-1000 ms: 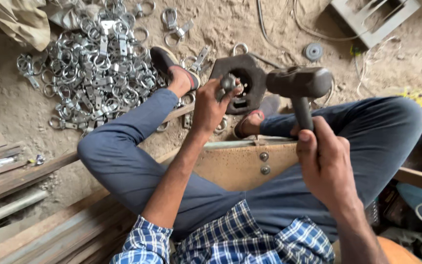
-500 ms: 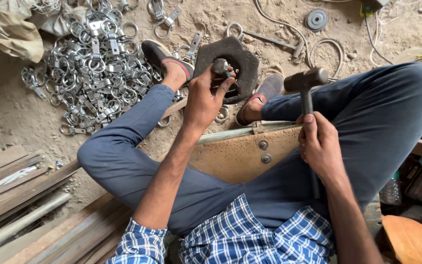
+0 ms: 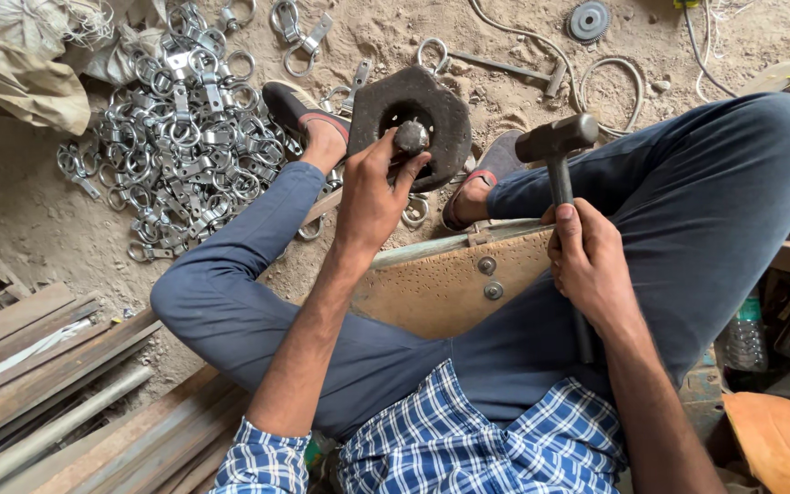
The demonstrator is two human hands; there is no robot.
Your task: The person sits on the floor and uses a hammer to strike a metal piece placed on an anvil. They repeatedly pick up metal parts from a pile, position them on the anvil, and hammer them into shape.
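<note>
a: the punch (image 3: 411,137), that short round-headed one, stands upright over the hole in the dark six-sided block (image 3: 411,117) on the sandy floor (image 3: 38,220), between the person's two feet.

b: and the left hand (image 3: 372,197) is closed round it, fingertips pinching just under the head?

a: yes, thumb on one side, fingers on the other. the right hand (image 3: 592,265) is wrapped tight round the handle of the hammer (image 3: 557,139), head raised and just to the right of the block, apart from the punch.

b: what would make the blow a good one, you think?

a: to my eye, keep the punch plumb over the hole and the fingers low, clear of the top. the hammer face should land flat and square, not glancing, or the punch could skip off toward the thumb.

b: the grip on the handle looks fairly high.

a: near the head end, yes. that suits short, controlled taps, i'd judge.

b: and that heap of shiny rings and clamps (image 3: 180,137)?

a: lies on the floor to the left, beside the left foot (image 3: 299,110), well apart from the block. whether a piece sits under the punch i cannot tell; the hand hides it.
</note>
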